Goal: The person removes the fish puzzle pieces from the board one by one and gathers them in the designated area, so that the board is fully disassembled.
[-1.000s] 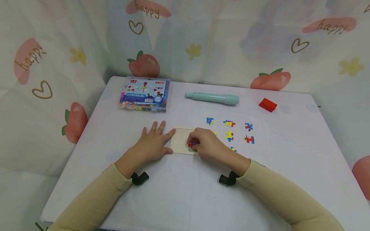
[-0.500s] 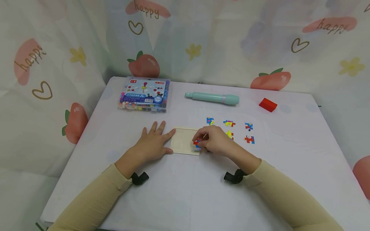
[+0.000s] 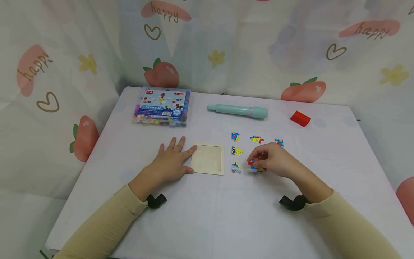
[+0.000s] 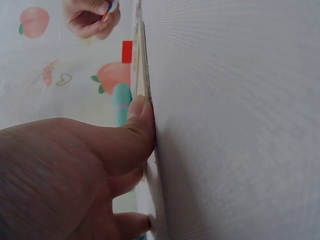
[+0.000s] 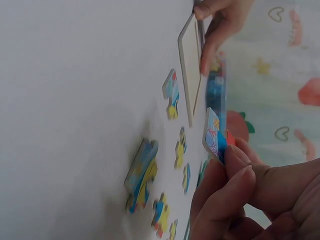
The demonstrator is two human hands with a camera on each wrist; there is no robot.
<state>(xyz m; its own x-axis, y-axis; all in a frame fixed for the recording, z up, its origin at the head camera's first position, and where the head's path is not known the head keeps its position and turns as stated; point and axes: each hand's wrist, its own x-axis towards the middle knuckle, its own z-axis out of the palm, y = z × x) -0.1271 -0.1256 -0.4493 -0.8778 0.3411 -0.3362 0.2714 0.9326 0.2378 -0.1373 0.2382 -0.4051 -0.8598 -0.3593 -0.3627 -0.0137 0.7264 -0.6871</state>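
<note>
My right hand [image 3: 275, 158] pinches a jigsaw piece [image 5: 214, 137] between thumb and fingers; the piece is blue and red with a pale part. In the head view it hovers over another piece in the middle column, partly covering it. My left hand [image 3: 169, 160] lies flat on the table with fingers spread. Its thumb and index finger touch the left edge of a square wooden puzzle tray [image 3: 222, 160], whose inside is bare. Right of the tray lie loose jigsaw pieces, among them a yellow one [image 3: 237, 151] and a blue-and-yellow one [image 5: 142, 175]. My right hand hides others in the head view.
A clear plastic case [image 3: 161, 107] of colourful small parts stands at the back left. Beside it lies a mint-green rod [image 3: 237, 110] with a thicker end. A red block [image 3: 300, 118] sits at the back right. Printed curtains border the table.
My right hand has lifted the pinched jigsaw piece out of the tray and carried it right, over the loose pieces. The tray's inside is now uncovered. My left hand stays put.
</note>
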